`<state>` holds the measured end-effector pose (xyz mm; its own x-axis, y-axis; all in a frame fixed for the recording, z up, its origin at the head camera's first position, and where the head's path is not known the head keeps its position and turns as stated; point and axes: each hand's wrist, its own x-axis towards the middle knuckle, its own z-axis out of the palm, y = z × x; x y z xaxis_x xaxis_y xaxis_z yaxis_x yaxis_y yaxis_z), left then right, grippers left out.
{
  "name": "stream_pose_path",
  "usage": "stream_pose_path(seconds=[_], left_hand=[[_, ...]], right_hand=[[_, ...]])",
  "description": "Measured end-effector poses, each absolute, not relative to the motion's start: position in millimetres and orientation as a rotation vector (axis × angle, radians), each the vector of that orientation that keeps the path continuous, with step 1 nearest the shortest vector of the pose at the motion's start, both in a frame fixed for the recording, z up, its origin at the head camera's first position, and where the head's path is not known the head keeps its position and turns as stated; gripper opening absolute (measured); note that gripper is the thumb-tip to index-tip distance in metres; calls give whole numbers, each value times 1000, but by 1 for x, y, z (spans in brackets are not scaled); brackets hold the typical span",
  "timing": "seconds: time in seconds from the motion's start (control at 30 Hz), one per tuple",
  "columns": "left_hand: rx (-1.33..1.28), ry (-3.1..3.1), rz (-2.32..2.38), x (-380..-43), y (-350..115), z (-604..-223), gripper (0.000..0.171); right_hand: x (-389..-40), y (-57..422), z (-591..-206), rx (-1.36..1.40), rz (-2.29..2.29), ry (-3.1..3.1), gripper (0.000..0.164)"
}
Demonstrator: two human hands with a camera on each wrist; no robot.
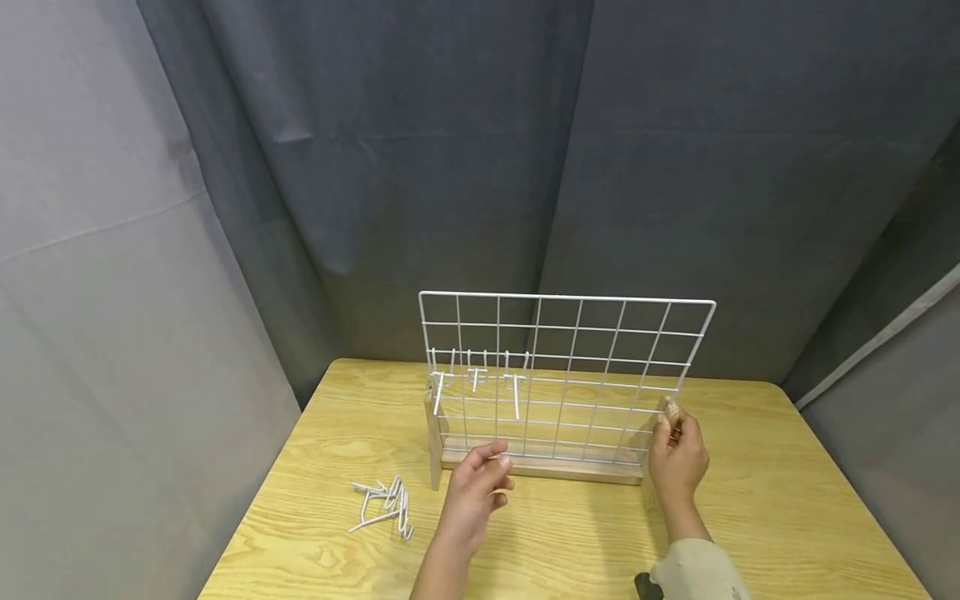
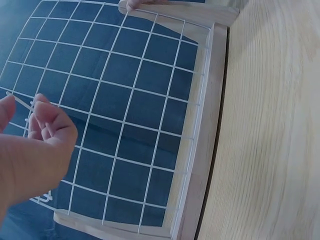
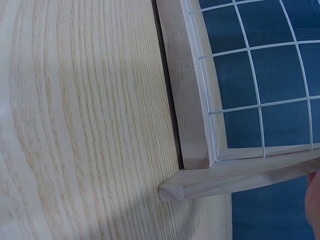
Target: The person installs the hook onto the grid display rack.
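Note:
A white wire grid panel [image 1: 573, 350] stands in a wooden stand [image 1: 540, 468], leaning back. My right hand [image 1: 678, 458] grips the top of the stand's right side post; in the right wrist view only a bit of a finger [image 3: 313, 202] shows at that post. My left hand [image 1: 474, 496] is in front of the lower grid, fingers loosely bent, with a gap between thumb and fingertips. Three white wire hooks hang on the grid's left half, the nearest hook [image 1: 516, 398] just above this hand. In the left wrist view, a hook's prong [image 2: 20, 102] shows between thumb and fingers.
Several loose white wire hooks [image 1: 390, 504] lie in a small pile on the wooden table [image 1: 300, 517], left of the stand. Dark grey curtains [image 1: 450, 167] hang behind the table, and a lighter curtain [image 1: 97, 292] is on the left.

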<state>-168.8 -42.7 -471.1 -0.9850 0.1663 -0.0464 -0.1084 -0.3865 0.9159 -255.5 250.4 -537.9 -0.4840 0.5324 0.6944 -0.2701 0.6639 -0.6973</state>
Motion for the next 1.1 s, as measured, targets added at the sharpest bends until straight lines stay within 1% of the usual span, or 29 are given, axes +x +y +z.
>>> stream_pose_path(seconds=[0.23, 0.47, 0.67, 0.73, 0.9, 1.1], left_hand=[[109, 1864, 2384, -165, -52, -480, 37], [175, 2101, 2295, -164, -66, -493, 35], [233, 2273, 2198, -150, -71, -477, 35], [250, 2327, 2171, -149, -72, -482, 36], [229, 2461, 2087, -155, -77, -512, 40], [182, 2570, 2040, -150, -84, -518, 41]], right_hand=[[-255, 250, -537, -219, 973, -1839, 19], [-256, 246, -534, -226, 990, -1845, 18], [-253, 245, -533, -238, 983, -1852, 19], [-253, 246, -533, -234, 982, -1856, 19], [-253, 250, -535, -229, 960, -1865, 18], [-254, 253, -531, -221, 910, -1881, 17]])
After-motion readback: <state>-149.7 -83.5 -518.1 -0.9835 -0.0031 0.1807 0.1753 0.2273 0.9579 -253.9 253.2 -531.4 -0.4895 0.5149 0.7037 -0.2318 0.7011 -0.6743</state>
